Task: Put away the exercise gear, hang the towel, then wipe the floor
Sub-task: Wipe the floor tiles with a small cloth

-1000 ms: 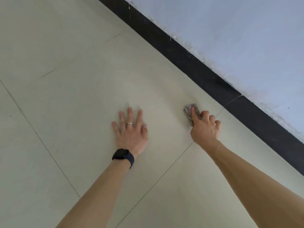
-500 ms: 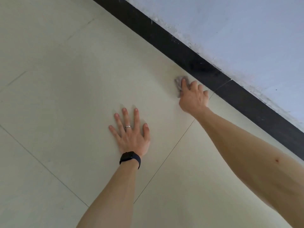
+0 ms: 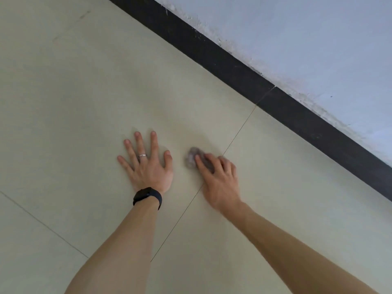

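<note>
A small crumpled greyish rag (image 3: 191, 158) lies on the pale tiled floor (image 3: 84, 92), blurred by motion. My right hand (image 3: 218, 181) covers most of it, fingers curled over the rag and pressing it to the tile. Only the rag's left end shows past my fingertips. My left hand (image 3: 146, 164) lies flat on the floor a short way left of the rag, fingers spread, with a ring on one finger and a black watch on the wrist.
A black skirting board (image 3: 265, 90) runs diagonally from the top middle to the right edge, under a pale blue wall (image 3: 307, 39). Thin grout lines (image 3: 237, 134) cross the tiles, one passing under my right hand.
My right hand has dragged the rag back from beside the skirting board toward me, ending close to my left hand. The left hand stayed planted on the tile.
</note>
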A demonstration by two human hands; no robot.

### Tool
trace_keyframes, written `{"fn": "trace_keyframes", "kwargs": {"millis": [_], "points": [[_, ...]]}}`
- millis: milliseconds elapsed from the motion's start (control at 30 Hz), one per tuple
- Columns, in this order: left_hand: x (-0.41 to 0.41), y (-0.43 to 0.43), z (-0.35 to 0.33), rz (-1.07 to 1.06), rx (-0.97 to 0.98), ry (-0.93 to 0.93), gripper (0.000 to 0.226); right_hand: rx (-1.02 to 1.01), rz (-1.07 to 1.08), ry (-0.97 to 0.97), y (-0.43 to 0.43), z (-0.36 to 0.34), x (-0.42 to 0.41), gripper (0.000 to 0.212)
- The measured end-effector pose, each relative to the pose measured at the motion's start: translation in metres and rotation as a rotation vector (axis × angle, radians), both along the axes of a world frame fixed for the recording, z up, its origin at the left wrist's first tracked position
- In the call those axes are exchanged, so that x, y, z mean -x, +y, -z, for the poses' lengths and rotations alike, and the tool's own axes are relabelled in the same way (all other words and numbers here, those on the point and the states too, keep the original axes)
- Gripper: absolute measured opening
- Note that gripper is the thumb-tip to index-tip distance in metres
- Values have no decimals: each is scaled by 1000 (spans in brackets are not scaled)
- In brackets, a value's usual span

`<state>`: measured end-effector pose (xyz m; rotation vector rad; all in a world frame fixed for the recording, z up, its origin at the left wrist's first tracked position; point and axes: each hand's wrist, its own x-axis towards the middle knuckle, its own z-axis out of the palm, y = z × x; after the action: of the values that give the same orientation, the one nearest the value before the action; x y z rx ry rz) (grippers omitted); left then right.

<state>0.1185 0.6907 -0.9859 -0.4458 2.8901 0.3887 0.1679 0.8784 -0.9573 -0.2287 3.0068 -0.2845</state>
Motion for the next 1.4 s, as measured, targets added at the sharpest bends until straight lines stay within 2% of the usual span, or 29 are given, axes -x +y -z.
{"fn": "trace_keyframes", "kwargs": {"millis": [67, 133, 200, 267, 333, 400, 467, 533, 667, 733, 767, 900, 1000, 1133, 1200, 1333, 1400], "points": [[-2, 0, -1, 3, -6, 0, 67, 44, -339, -58, -17, 3, -69, 68], [-1, 1, -2, 0, 7, 5, 67, 52, -613, -85, -8, 3, -97, 62], [-1, 0, -2, -11, 6, 12, 67, 9, -675, -51, 15, 8, -72, 62], [-1, 2, -1, -3, 8, 16, 67, -43, -476, 20, 40, 10, -22, 62], [-2, 2, -1, -9, 13, 22, 66, -94, -95, 52, 74, 6, 38, 61], [-2, 3, -1, -4, 23, 28, 66, -118, 294, 4, 114, 1, 78, 58], [-2, 4, -2, 9, 35, 26, 66, -138, 493, -47, 140, -2, 84, 60], [-1, 1, -2, 10, 52, 15, 66, -131, 461, -15, 129, -4, 67, 62], [-3, -1, -3, 2, 49, -1, 66, -66, 22, 54, 84, 0, 25, 65], [-1, 1, -2, 3, 59, 10, 66, -74, -63, 54, 92, 2, 39, 65], [0, 0, -2, 1, 63, 17, 67, -80, -18, 50, 103, 3, 47, 64], [0, 0, -1, 4, 48, 26, 66, -56, 475, -58, 171, -6, 48, 64], [0, 0, -2, 14, 47, 31, 66, -29, 615, -93, 204, -9, 3, 63], [-1, 0, -2, 8, 49, 31, 66, 48, 752, -111, 186, 2, -64, 61], [-2, 1, -2, 7, 54, 19, 66, 42, 580, -112, 154, 5, -89, 62], [-4, 3, -5, 32, 88, -15, 64, 30, -37, -121, 86, 3, -145, 76], [-13, 8, -11, 95, 138, 8, 60, 30, -273, -116, 69, 4, -179, 74]]}}
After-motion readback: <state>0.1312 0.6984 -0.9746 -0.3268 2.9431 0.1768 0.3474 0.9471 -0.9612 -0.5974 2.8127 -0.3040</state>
